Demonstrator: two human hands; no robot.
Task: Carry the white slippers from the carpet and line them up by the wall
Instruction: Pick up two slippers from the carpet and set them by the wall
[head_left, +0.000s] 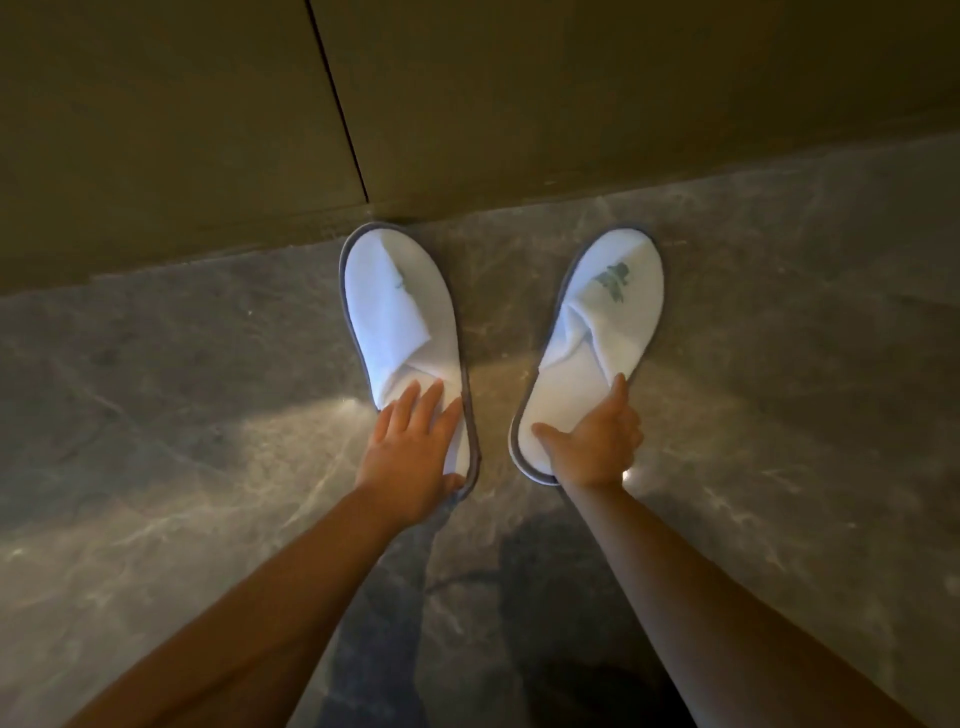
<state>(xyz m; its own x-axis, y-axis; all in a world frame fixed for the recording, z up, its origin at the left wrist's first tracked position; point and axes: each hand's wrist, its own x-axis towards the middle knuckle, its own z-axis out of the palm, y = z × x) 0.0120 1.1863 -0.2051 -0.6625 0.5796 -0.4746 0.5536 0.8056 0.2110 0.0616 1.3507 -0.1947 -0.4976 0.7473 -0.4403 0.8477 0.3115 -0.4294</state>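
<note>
Two white slippers with grey edging lie on the marble floor, toes toward the wall. The left slipper (397, 312) has its toe touching the foot of the wall (208, 156). The right slipper (597, 332) lies a little apart from the wall and angled to the right, a gap between the pair. My left hand (415, 447) rests flat on the heel of the left slipper, fingers spread. My right hand (597, 441) grips the heel end of the right slipper, thumb on the insole and fingers around its outer edge.
The wall is dark olive panelling with a vertical seam (337, 104) just left of the slippers. Glossy grey marble floor (208, 389) stretches to both sides, with bright reflections. No carpet is in view.
</note>
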